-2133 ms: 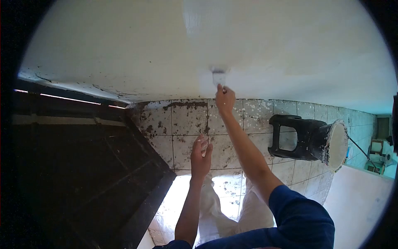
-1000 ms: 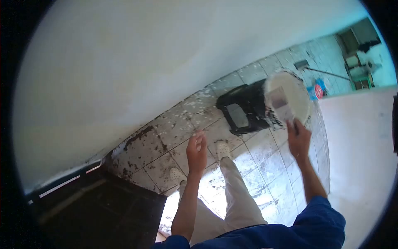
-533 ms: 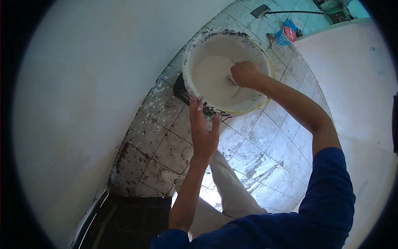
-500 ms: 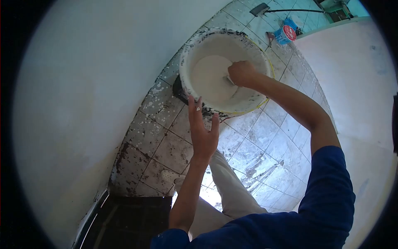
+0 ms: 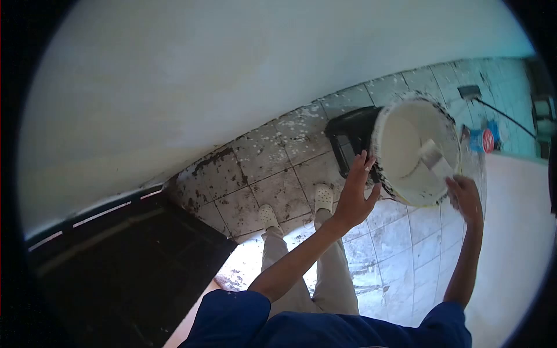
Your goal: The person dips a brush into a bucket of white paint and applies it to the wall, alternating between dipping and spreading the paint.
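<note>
A large round white tub (image 5: 382,130), its rim crusted with dark and white smears, holds creamy white paint (image 5: 400,142). It is propped beside a black plastic stool (image 5: 348,130). My right hand (image 5: 464,197) is closed round the handle of a wide, flat paintbrush (image 5: 430,153), whose white-coated head hangs over the tub's near right side. At the tub's near left side is my left hand (image 5: 357,197), fingers stretched and thumb apart, fingertips right at the rim. A white speck shows on one of its fingers.
Along the far side runs a pale wall (image 5: 232,75). Paint splatters cover the tiled floor (image 5: 278,188). Beyond the tub lie a blue and red paint can (image 5: 483,140) and a long-handled broom (image 5: 470,93). A dark panel (image 5: 122,267) fills the lower left.
My right hand has drawn back from inside the tub to its near right edge, lifting the brush into sight. The view has turned, shifting the tub rightward; my left hand stays by the rim.
</note>
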